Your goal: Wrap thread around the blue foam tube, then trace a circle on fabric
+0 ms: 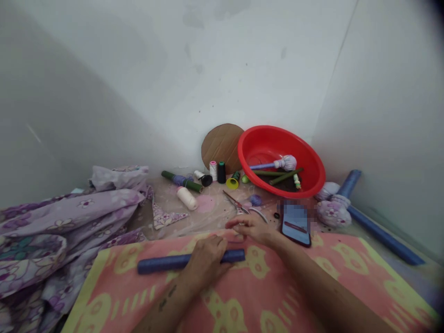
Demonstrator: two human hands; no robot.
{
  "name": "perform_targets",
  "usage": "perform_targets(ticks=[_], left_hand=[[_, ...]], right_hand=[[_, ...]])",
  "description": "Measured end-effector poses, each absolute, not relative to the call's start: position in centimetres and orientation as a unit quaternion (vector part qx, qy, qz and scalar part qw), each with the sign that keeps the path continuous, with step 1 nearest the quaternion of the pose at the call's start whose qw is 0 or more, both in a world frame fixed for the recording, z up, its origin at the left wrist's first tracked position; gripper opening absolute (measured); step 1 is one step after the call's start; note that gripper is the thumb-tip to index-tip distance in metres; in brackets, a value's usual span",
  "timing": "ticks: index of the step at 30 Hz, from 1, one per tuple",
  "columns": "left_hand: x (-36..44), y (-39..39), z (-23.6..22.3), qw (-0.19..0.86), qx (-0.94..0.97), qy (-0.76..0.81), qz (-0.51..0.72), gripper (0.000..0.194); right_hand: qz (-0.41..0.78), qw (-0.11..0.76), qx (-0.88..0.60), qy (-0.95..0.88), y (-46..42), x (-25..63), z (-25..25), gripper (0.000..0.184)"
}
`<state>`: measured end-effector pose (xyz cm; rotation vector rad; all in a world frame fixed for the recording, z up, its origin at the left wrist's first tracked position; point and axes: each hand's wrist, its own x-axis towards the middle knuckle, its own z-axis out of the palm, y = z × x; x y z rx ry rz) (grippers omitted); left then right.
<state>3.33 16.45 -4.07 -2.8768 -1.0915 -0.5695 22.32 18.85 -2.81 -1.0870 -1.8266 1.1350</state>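
Observation:
My left hand (208, 254) is wrapped over a blue tube (163, 264), which lies across the pink and yellow cloth with both ends showing. My right hand (253, 229) hovers just beyond the tube's right end, its fingers bent together and pointing left; whatever is in them is too small to make out. Right behind that hand lie scissors (233, 199), blades pointing away to the left and handles partly covered by the fingers. A small ball of purple yarn (255, 200) is beside them. To the right rests a phone (296, 224), partly blurred out.
Purple flowered fabric (86, 217) is heaped at left. Along the wall stand thread spools (221, 172), a cardboard disc (222, 145) and a red basin (315, 171) holding sticks. A white thread cone (186, 198) lies near a green stick (192, 185). Cloth-wrapped blue tubes (385, 236) are at right.

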Motion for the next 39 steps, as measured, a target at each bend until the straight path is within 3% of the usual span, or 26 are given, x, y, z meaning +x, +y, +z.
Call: perform_targets(ticks=[3,6,11,20,23,35,39], left_hand=[[3.1,16.6,-4.3,0.008,-0.923,-0.309,-0.228,0.015],[2.9,16.6,-4.0,0.031,-0.923,-0.283,-0.26,0.014],[3.1,16.4,-3.6,0.037,-0.913,-0.314,-0.257,0.015],[3.7,16.4,-4.1,-0.16,-0.845,-0.463,-0.215,0.032],[3.6,16.7,-4.2,-0.191,-0.849,-0.457,-0.186,0.029],[3.9,16.6,-4.3,-0.175,-0.858,-0.453,-0.166,0.02],[4.2,16.5,-4.4,-0.157,-0.856,-0.461,-0.174,0.021]], right_hand=[[0.587,0.302,-0.367,-0.655,19.2,21.5,-3.6,0.032],[0.628,0.268,-0.341,-0.646,19.5,21.0,-4.0,0.031],[0.552,0.214,-0.374,-0.714,19.8,21.5,-4.0,0.035],[0.479,0.247,-0.383,-0.75,19.3,21.3,-4.2,0.026],[0.415,0.271,-0.399,-0.771,19.4,21.3,-4.2,0.024],[0.154,0.258,-0.467,-0.832,19.4,19.6,-4.6,0.028],[0.122,0.243,-0.481,-0.834,19.9,19.4,-5.3,0.03]])
